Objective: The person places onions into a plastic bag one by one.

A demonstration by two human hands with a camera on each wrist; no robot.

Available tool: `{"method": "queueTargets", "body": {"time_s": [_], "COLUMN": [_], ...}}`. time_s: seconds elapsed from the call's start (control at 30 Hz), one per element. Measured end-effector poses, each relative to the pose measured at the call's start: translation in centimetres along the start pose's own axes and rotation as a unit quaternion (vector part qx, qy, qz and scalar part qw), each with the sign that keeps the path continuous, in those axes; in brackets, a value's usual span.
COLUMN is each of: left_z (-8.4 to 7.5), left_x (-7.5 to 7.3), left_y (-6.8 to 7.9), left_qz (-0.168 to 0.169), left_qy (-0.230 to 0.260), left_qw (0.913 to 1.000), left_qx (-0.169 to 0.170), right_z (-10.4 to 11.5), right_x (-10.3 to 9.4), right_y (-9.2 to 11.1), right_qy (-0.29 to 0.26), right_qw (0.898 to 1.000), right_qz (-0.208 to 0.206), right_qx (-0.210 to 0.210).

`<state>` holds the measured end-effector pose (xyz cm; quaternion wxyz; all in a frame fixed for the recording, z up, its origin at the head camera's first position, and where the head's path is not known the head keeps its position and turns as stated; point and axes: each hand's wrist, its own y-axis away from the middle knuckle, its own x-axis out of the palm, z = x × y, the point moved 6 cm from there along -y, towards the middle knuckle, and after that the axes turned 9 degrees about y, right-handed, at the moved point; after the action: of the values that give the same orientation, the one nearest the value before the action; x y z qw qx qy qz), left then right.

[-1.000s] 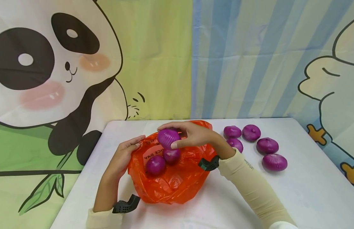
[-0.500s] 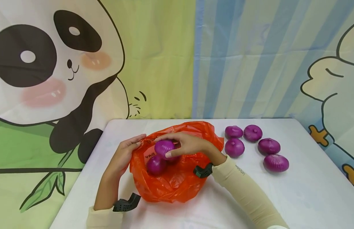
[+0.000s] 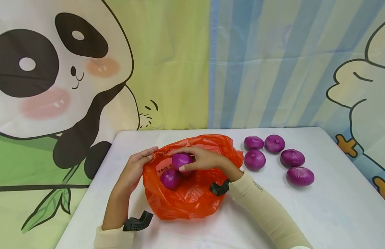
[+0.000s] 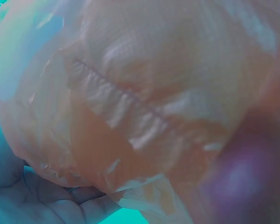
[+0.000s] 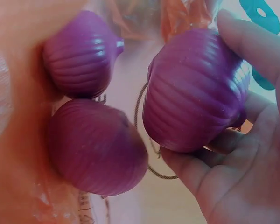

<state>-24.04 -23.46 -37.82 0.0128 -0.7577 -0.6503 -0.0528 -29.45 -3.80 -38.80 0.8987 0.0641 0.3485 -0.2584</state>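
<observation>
Head view: hands (image 3: 135, 167) (image 3: 205, 159) grip a crinkled red bag (image 3: 192, 204) and a glossy purple onion (image 3: 180, 160).

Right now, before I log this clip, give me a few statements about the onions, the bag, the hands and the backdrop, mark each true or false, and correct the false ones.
1. The right hand grips a purple onion. True.
2. Both hands hold onions. False: the left hand holds the edge of the red-orange bag.
3. Only two onions lie outside the bag. False: five onions lie on the white table.
4. Besides the gripped one, the right wrist view shows two more onions. True.
5. The bag bears printed lettering. True.
6. The backdrop's large black-and-white animal is a zebra. False: it is a panda.
</observation>
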Motion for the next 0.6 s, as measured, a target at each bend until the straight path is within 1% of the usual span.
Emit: {"method": "queueTargets", "body": {"time_s": [0.17, 0.27, 0.37, 0.6], "left_z": [0.0, 0.1, 0.2, 0.2], "left_x": [0.0, 0.0, 0.0, 0.0], "left_y": [0.0, 0.0, 0.0, -0.2], "left_qz": [-0.005, -0.006, -0.005, -0.001], "left_qy": [-0.001, 0.0, 0.0, -0.003], "left_qw": [1.0, 1.0, 1.0, 1.0], "left_qx": [-0.003, -0.005, -0.003, 0.006], "right_z": [-1.0, -1.3, -1.3, -0.8], "right_x": [0.2, 0.4, 0.6, 1.2], "right_y": [0.2, 0.4, 0.5, 0.3], "right_qy": [0.003, 0.007, 0.006, -0.005], "right_qw": [0.999, 0.998, 0.998, 0.999], "right_qz": [-0.011, -0.013, -0.012, -0.006], "right_qx": [0.045, 0.063, 0.06, 0.035]}}
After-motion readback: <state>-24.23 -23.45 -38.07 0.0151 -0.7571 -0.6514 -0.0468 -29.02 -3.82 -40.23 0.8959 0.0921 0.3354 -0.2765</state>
